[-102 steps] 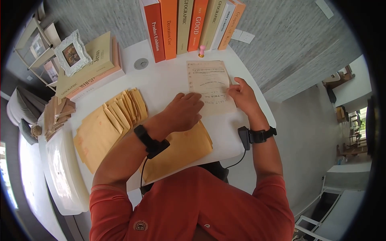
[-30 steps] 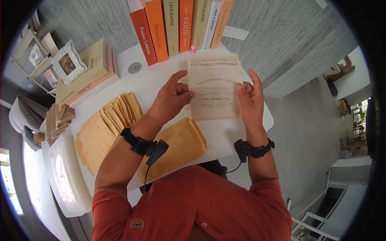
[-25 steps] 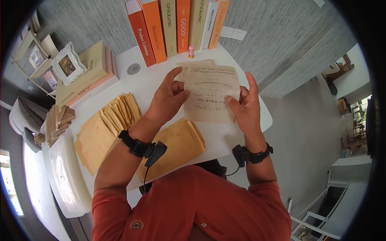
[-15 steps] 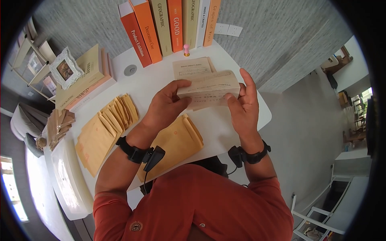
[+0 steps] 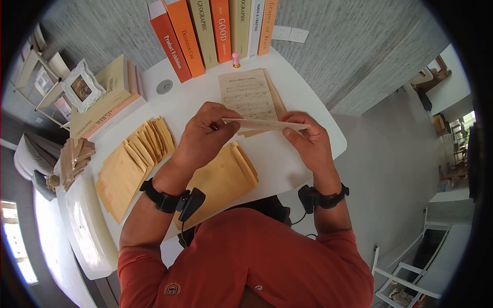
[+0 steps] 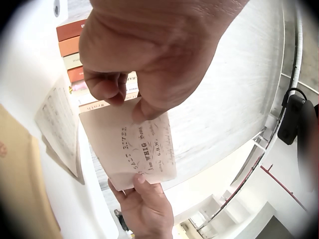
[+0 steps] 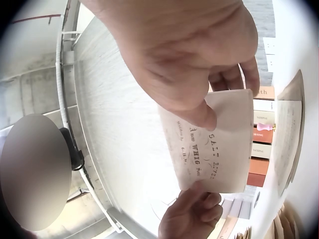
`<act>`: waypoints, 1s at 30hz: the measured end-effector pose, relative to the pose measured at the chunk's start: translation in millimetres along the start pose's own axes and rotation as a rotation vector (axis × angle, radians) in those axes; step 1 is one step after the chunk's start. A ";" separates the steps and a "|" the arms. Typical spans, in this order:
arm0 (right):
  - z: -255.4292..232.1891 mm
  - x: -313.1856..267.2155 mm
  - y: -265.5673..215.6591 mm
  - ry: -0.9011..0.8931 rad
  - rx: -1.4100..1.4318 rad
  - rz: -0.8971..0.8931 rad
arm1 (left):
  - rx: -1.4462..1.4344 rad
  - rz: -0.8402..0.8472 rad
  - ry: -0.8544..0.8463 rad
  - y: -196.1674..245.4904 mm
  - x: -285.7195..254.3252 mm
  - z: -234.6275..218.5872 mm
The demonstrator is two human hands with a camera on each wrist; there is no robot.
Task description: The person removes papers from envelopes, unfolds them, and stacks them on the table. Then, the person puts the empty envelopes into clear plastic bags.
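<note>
A folded sheet of printed paper (image 5: pixel 264 124) is held up between both hands over the desk, seen nearly edge-on in the head view. My left hand (image 5: pixel 200 136) pinches its left end between thumb and fingers. The opposite end is pinched by my right hand (image 5: pixel 312 142). Both wrist views show the printed face, with the words "Salt River" and "Whig" on the paper (image 6: pixel 144 144). Behind it, a small stack of sheet music (image 5: pixel 247 92) lies on the desk. Closer to the body, a pile of yellow padded envelopes (image 5: pixel 215 179) lies below the left hand.
More yellow envelopes (image 5: pixel 126 172) are fanned out at the left, beside brown packets (image 5: pixel 77 156) and a clear plastic bundle (image 5: pixel 87 226). A pink-handled stamp (image 5: pixel 236 59) stands before upright books (image 5: pixel 221 31). Stacked books (image 5: pixel 110 102) carry a white picture frame (image 5: pixel 83 86).
The sheet has been lifted off the stack by both hands, folded over, and tipped nearly edge-on. The sheet music beneath has come into view.
</note>
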State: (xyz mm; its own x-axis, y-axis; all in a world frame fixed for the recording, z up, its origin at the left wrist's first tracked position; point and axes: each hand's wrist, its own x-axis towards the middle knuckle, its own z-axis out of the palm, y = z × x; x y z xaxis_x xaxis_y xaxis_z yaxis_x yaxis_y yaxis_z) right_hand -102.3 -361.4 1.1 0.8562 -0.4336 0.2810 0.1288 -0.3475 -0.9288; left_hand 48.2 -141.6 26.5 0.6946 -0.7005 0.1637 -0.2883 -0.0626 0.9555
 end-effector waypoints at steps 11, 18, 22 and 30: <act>-8.5 -33.1 29.0 0.084 0.103 0.195 | 0.250 -0.034 -0.159 -13.1 -5.7 33.8; -14.4 -41.6 40.4 0.070 0.055 0.233 | 0.264 -0.036 -0.218 -10.6 -8.3 43.1; -21.4 -45.7 36.5 0.112 0.175 0.175 | 0.635 0.038 -0.219 17.6 -39.7 6.6; -25.8 -47.7 49.8 0.130 0.161 0.135 | 1.067 -0.180 -0.307 10.1 -111.9 9.5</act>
State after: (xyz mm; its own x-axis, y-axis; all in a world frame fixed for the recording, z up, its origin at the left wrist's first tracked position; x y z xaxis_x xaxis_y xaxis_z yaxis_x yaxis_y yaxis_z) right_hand -149.6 -379.5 -52.3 0.8005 -0.5744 0.1709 0.1048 -0.1467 -0.9836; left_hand -38.8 -70.6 15.6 0.6340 -0.7558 -0.1637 -0.7187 -0.6540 0.2363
